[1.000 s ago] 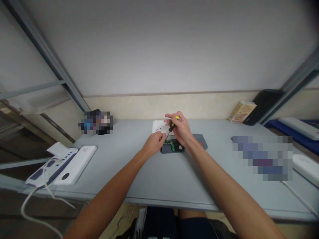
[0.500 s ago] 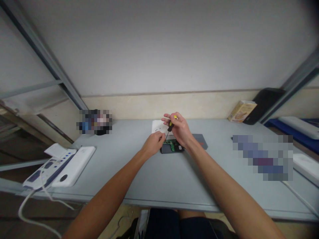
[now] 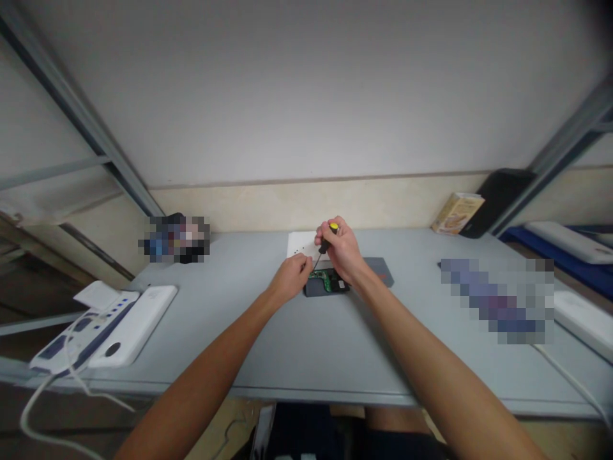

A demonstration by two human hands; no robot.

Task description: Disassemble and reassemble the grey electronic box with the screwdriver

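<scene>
My right hand [image 3: 342,248] is wrapped round a small screwdriver [image 3: 325,245] with a black handle and yellow cap. The shaft slants down and left to the left part of an opened device [image 3: 327,287], where a green circuit board [image 3: 329,277] shows in a dark casing. My left hand [image 3: 290,277] is closed at the device's left end, its fingertips beside the screwdriver tip; what they pinch is hidden. Behind lies a white sheet [image 3: 295,241] with several small dark specks, perhaps screws. A grey flat panel [image 3: 383,271] lies to the right, partly behind my right wrist.
On the left of the grey table [image 3: 278,351] are a power strip [image 3: 81,332] with cables and a white flat box-like device [image 3: 136,329]. A yellow box [image 3: 458,213] leans near a black object [image 3: 498,203] at the back right. Blurred items lie at both sides.
The fingers of my right hand, partly spread before, have curled round the screwdriver handle. The handle stands a little more upright. The view has shifted slightly; the left hand keeps its place at the device.
</scene>
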